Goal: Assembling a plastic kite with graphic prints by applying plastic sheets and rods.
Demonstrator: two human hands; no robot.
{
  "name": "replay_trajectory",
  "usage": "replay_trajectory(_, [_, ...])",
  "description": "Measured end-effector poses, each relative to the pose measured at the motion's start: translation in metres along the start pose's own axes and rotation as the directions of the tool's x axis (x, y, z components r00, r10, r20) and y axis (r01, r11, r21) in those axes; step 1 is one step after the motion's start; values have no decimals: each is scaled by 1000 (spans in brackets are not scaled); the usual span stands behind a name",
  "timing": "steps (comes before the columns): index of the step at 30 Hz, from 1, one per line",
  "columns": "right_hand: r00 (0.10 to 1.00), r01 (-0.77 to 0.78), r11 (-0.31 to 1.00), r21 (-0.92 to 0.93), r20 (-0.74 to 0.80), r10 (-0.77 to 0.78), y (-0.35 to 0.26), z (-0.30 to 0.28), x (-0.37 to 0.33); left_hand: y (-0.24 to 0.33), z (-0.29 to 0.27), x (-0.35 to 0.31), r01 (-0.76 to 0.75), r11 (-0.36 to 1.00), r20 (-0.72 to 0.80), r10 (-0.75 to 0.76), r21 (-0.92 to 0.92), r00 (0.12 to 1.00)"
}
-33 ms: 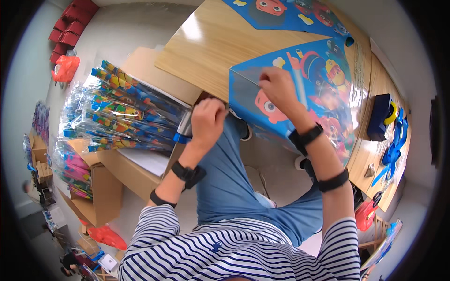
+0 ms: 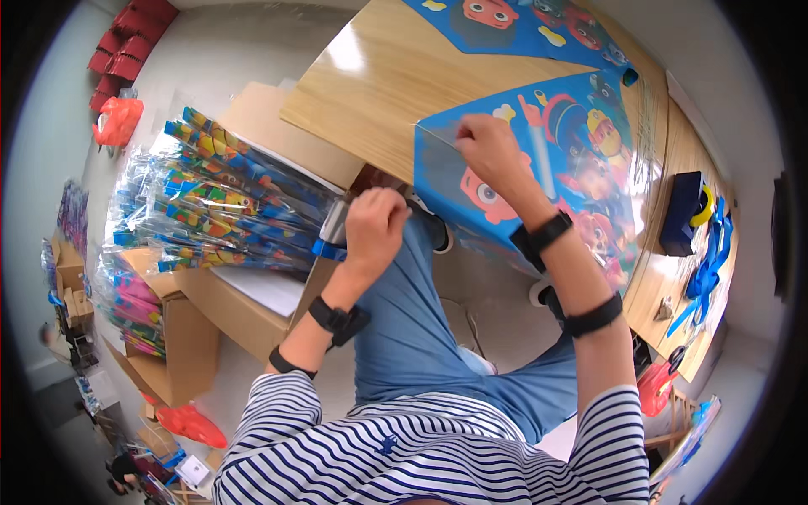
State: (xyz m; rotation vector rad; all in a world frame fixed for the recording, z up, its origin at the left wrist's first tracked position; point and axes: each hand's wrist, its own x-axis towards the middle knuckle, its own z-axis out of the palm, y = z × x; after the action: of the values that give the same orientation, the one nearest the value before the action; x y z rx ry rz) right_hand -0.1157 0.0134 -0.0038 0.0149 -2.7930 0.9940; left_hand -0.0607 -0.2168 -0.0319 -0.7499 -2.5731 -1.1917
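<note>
A blue kite printed with cartoon figures lies over the table's near edge, its pointed corner toward the left. Over that corner my right hand is closed, fingertips bent down. A thin rod runs from the corner toward these fingers; whether they grip it is unclear. My left hand hovers above my knee, beside the table's corner and the open carton, with fingers curled together. Anything between them is too small to make out. Part of a second blue kite lies farther back.
Left of me, an open carton holds several packaged kites in clear film. A smaller carton stands nearer. On the wooden table, a dark blue tape dispenser and blue ribbon lie right, with scissors at its edge.
My right hand has shifted slightly up and left over the kite. My left hand has dropped a little toward me, still curled.
</note>
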Motion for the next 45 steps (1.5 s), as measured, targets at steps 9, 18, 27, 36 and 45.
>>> replay_trajectory(9, [997,-61,996,-61,37,64,-12,51,46,-16,-11,45,23,995,-140,-37,-101,989])
replay_trajectory(18, [994,-4,987,-161,111,22,-21,51,46,-53,34,134,177,975,20,-181,132,983])
replay_trajectory(27, [995,35,974,-226,97,-13,7,15,-7,-53,31,143,315,941,153,-332,123,931])
replay_trajectory(36, [999,-36,984,-172,15,40,38,-30,-64,-53,29,148,312,949,218,-315,52,924])
replay_trajectory(45, [968,-239,971,-1,-81,238,71,-85,-113,-23,28,141,282,957,66,-286,66,956])
